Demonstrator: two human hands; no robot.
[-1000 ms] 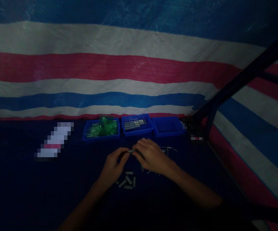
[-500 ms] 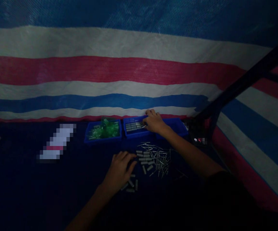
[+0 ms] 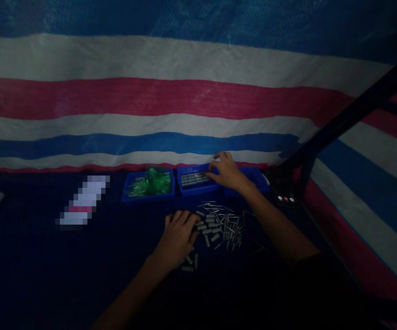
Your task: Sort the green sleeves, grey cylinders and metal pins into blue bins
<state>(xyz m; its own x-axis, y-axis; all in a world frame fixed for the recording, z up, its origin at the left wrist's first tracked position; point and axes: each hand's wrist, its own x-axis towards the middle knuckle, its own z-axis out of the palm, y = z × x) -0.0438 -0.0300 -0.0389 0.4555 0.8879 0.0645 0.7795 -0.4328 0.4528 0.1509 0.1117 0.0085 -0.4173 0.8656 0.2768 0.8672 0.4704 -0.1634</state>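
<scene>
My left hand point(image 3: 179, 236) rests low over the dark blue table, its fingers spread and bent. Its fingertips reach the edge of a group of short grey metal cylinders point(image 3: 212, 224); a few more cylinders point(image 3: 187, 268) lie below its palm. My right hand point(image 3: 228, 172) hovers at the right end of the middle blue bin point(image 3: 200, 189), thumb and fingers apart, with nothing visible between them. Rows of the same cylinders point(image 3: 193, 178) lie in that bin. Thin metal pins point(image 3: 232, 231) are heaped right of the loose cylinders.
A blue bin point(image 3: 148, 198) with green plastic wrap point(image 3: 155, 182) stands at left. Another blue bin point(image 3: 258, 181) is partly behind my right hand. A phone-like device point(image 3: 285, 198) lies at far right; a blurred pale sheet point(image 3: 84, 197) lies left. Striped sheeting point(image 3: 150, 98) hangs behind.
My right hand has lifted slightly and shifted right, its fingers opening off the cylinders in the bin. My left hand has moved a little right and up, onto the edge of the loose cylinders.
</scene>
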